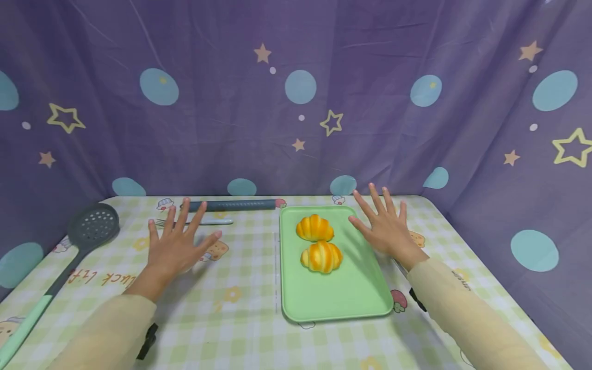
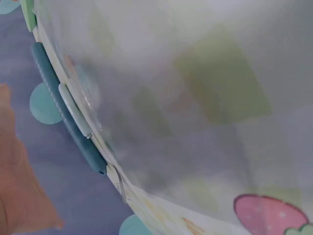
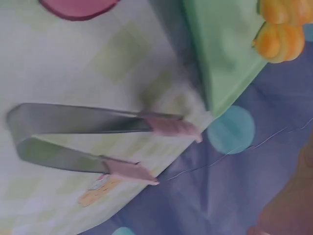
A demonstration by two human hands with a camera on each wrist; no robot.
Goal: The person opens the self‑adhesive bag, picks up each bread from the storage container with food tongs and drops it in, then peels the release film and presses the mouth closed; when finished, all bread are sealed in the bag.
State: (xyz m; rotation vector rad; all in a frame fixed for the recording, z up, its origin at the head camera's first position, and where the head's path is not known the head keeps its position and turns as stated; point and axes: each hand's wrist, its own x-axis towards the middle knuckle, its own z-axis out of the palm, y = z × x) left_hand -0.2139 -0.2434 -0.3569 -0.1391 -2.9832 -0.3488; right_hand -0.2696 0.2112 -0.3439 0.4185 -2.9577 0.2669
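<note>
My left hand [image 1: 173, 252] is held with fingers spread over the left part of the table and holds nothing. Beyond its fingertips lie a fork [image 1: 217, 222] with a pale blue handle and a long dark blue-grey bar [image 1: 240, 205]. My right hand [image 1: 388, 234], also spread and holding nothing, overlaps the right edge of a light green tray [image 1: 337, 300] in the head view. Two golden croissants [image 1: 322, 257] lie on that tray, one behind the other. Metal tongs [image 3: 83, 120] with pink tips lie right of the tray, mostly hidden by my right arm in the head view.
A skimmer [image 1: 94, 228] with a dark perforated head and mint green handle [image 1: 28, 324] lies along the left side. The checked tablecloth [image 1: 222, 329] covers the table. A purple curtain [image 1: 222, 103] with stars and dots hangs behind and at both sides.
</note>
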